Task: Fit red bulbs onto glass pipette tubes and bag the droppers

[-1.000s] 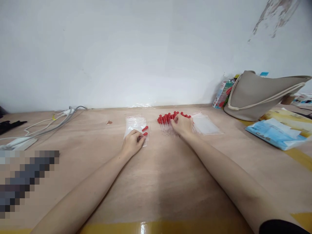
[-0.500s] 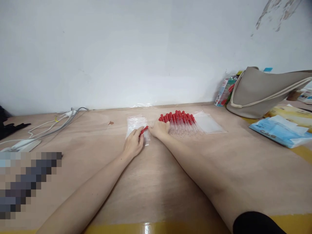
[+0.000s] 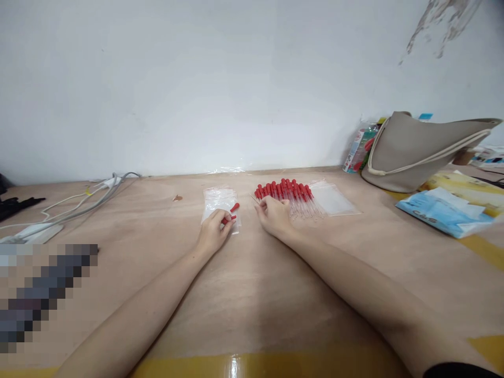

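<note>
A row of glass droppers with red rubber bulbs (image 3: pixel 289 195) lies on the wooden table (image 3: pixel 252 294) near the wall. My left hand (image 3: pixel 212 233) rests on a small clear plastic bag (image 3: pixel 219 202), its fingers closed on red-bulbed droppers (image 3: pixel 232 212). My right hand (image 3: pixel 273 215) sits just left of the dropper row, fingers curled in a pinch at the nearest droppers; what it holds is too small to make out. More clear bags (image 3: pixel 334 199) lie right of the row.
A grey shoulder bag (image 3: pixel 417 152) lies at the back right beside a colourful packet (image 3: pixel 358 149). A blue tissue pack (image 3: pixel 444 212) lies in front of it. Grey and white cables (image 3: pixel 79 202) run along the left. A blurred patch covers the lower left.
My right hand went from the dropper pile over to the left hand's bag, then drew back to the left end of the pile. The left hand stayed on the bag.
</note>
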The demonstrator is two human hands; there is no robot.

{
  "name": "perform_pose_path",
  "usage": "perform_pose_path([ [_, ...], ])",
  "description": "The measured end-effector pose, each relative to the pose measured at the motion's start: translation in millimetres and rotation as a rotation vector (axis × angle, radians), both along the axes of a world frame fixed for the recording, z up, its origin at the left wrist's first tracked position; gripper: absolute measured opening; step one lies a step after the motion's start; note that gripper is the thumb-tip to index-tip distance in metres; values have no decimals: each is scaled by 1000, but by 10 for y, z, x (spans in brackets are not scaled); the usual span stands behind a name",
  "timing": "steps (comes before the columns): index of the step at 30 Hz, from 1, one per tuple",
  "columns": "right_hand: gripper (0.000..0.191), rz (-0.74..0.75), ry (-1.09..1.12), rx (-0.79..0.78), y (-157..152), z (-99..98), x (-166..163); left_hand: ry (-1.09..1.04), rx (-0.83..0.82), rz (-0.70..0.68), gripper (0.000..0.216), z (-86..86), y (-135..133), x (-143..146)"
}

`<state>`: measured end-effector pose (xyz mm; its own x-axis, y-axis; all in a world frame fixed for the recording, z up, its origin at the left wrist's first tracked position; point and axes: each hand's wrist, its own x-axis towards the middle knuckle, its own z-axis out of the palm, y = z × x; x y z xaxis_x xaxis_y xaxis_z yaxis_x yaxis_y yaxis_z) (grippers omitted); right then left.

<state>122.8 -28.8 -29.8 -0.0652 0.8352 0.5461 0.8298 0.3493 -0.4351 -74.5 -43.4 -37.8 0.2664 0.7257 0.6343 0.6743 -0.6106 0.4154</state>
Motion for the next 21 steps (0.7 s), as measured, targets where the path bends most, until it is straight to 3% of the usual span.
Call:
perform_pose_path([
  [4,16,254,0,184,-315,-154,497,-44,2,-18,5,7,-103,101],
  [8,22,334,-62,272,-563,-208,796,4,0,-93,15,10,-261,298],
  [13,18,357,-117,271,-621,-182,776,59,-108,-179,15,30,-396,452],
  [21,17,444,-135,278,-626,-160,689,6,-170,-210,18,24,-393,441],
])
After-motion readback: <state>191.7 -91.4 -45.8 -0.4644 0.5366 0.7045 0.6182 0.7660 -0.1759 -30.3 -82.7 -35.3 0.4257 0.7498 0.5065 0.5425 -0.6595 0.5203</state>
